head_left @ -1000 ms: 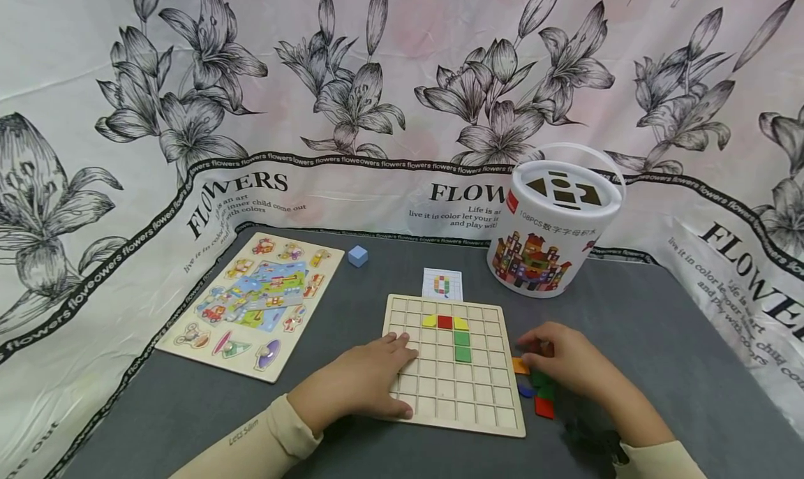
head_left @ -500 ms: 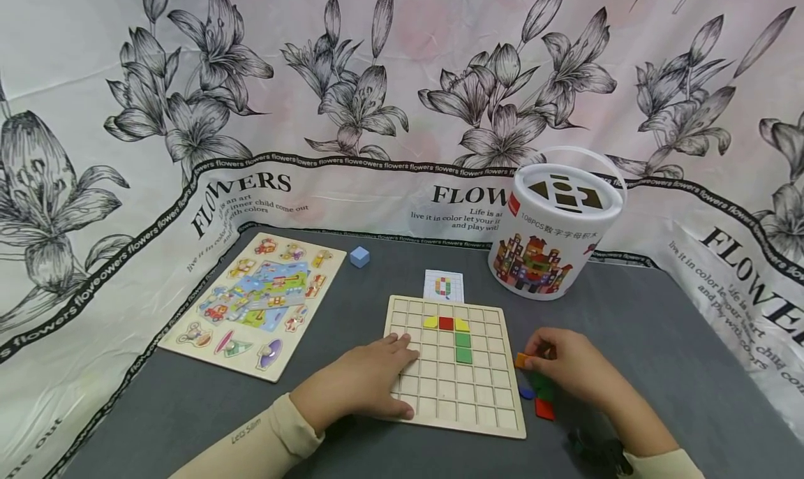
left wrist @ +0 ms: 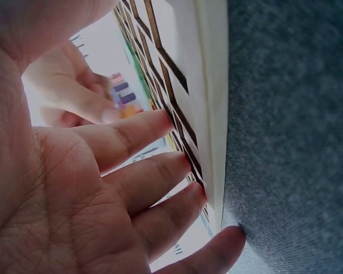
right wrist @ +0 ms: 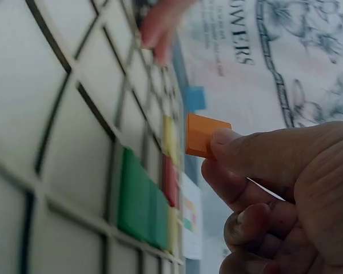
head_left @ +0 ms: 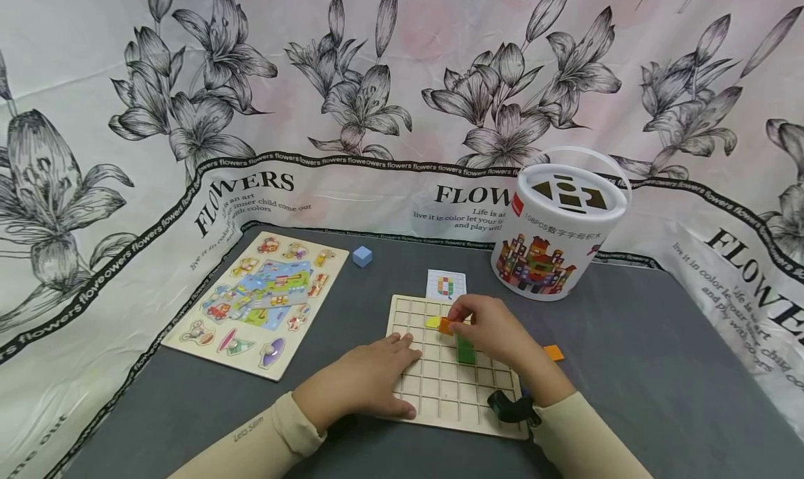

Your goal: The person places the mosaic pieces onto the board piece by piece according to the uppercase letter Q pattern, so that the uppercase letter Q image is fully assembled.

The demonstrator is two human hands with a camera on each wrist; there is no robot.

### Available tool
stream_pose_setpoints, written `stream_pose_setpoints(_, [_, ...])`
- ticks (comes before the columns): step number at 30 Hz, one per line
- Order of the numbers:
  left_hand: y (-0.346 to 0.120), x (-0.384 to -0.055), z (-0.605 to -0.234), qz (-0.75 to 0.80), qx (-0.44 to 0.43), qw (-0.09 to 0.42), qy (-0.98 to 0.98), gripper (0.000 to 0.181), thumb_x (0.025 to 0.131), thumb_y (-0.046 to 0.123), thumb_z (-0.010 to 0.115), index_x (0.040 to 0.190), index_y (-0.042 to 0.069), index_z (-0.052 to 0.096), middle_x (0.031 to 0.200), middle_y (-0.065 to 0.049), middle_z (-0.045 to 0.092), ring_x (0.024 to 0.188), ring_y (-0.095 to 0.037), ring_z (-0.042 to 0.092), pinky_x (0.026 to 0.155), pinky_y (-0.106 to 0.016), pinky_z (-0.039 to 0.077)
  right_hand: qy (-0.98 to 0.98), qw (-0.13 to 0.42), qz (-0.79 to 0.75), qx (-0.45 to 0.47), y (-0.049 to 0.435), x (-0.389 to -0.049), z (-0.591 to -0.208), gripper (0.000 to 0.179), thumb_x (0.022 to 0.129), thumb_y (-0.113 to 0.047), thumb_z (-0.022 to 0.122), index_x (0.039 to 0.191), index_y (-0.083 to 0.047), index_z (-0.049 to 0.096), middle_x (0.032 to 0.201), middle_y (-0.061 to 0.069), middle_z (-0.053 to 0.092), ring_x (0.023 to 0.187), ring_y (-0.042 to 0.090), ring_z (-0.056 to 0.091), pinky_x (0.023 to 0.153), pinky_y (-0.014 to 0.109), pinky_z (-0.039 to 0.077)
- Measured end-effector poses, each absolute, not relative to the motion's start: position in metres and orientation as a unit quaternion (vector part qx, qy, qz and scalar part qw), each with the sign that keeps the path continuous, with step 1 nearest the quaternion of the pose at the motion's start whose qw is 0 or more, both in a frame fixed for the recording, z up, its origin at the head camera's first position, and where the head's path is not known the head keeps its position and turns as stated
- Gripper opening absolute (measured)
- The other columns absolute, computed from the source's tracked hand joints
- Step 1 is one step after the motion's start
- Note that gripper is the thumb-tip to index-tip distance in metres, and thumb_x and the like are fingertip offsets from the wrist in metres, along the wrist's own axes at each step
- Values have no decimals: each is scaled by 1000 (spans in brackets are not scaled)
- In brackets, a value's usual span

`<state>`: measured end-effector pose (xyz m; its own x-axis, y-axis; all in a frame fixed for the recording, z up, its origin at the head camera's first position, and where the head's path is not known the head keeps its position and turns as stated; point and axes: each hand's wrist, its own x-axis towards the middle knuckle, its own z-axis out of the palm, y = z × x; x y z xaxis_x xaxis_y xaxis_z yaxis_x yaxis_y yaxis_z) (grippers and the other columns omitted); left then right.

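Orange tile (right wrist: 200,135), pinched in right hand (head_left: 493,327)

Smooth wood on a matt, grainy tabletop (left wrist: 291,114)
Grid board (head_left: 441,371) bare wood; orange square tile (right wrist: 200,134) smooth, matt; lidded bucket (head_left: 549,238) smooth plastic.

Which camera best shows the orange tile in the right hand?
The right wrist view: the orange tile is large there, mostly uncovered, pinched by the right hand. The head view shows it small, partly hidden; in the left wrist view, I can't pick it out with certainty.
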<state>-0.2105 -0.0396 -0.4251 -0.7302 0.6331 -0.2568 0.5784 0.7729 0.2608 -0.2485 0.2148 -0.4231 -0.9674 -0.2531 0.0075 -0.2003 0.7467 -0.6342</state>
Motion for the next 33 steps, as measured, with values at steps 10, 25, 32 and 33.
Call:
stream_pose_setpoints(10, [-39,-210,-423,80,333,160,926,91,87,60,86,163,21,53,176,-5,40,164,-28,38,125,-51,44,926,63,-351,-123,195,-260,-440,8,100,-10,80,95,-15,74,92,-2,72,82,14,62,76,32,52])
stream_pose_setpoints(25, [-40,-211,-427,81,331,163,926,92,87,61,86,163,23,53,177,-4,38,164,-27,37,125,-51,44,937,65,-313,-144,187,-254,-444,7,99,-9,80,97,-16,78,93,-5,73,87,11,64,87,39,56])
stream_pose_setpoints(32, [-52,-210,-425,72,332,158,927,90,87,55,88,162,20,54,175,-4,43,163,-26,40,124,-50,45,942,49,-300,-143,187,-255,-444,12,98,-10,81,91,-19,83,93,-7,75,88,9,65,87,38,57])
stream_pose_setpoints(33, [-54,-210,-425,72,333,158,927,89,87,54,89,162,20,54,174,-4,44,163,-26,40,124,-50,45,942,46,-299,-144,186,-255,-444,12,98,-10,82,90,-19,84,93,-6,75,87,8,65,85,37,57])
